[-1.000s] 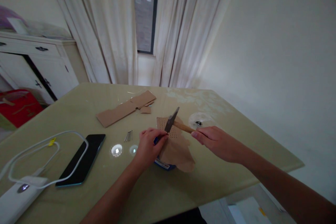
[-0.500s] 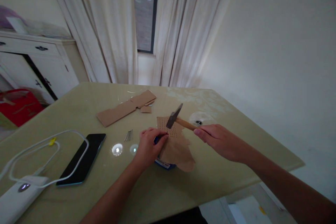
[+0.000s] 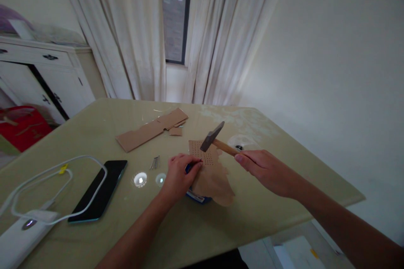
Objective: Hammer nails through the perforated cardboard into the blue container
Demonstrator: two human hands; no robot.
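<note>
My right hand (image 3: pixel 267 171) grips the wooden handle of a small hammer (image 3: pixel 215 139), whose dark metal head is raised above a brown cardboard piece (image 3: pixel 211 175) dotted with small holes. My left hand (image 3: pixel 179 176) rests on the left edge of that cardboard, fingers pinched together near the holes; anything held between them is too small to see. The cardboard lies over a blue and white object (image 3: pixel 195 196) that is mostly hidden.
Loose nails (image 3: pixel 154 162) lie left of my left hand. A black phone (image 3: pixel 101 189), a white power bank (image 3: pixel 19 239) with its cable (image 3: pixel 50 176), and flat cardboard scraps (image 3: pixel 151 129) sit on the beige table (image 3: pixel 94 134). A white cabinet (image 3: pixel 41 80) stands far left.
The hammer head has risen up and to the right, away from the cardboard. My left hand has stayed in place.
</note>
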